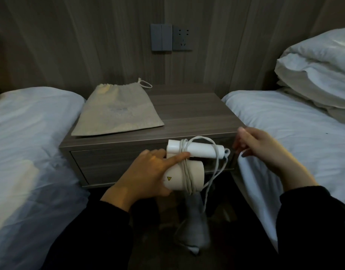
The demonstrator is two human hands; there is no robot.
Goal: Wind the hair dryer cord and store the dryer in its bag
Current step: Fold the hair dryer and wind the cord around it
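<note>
Several turns of cord already ring the hair dryer, which the left hand clasps by its barrel, forefinger pressing the loops – the folded handle runs toward three o'clock. The right hand, at three o'clock just beyond the handle tip, pinches the slack. Farther off at eleven o'clock, the bag lies flat on the nightstand – nearer the left hand.

You have one dryer with one cord, one bag on the one table, two beds flanking the table, two hands, and one socket above the table.
</note>
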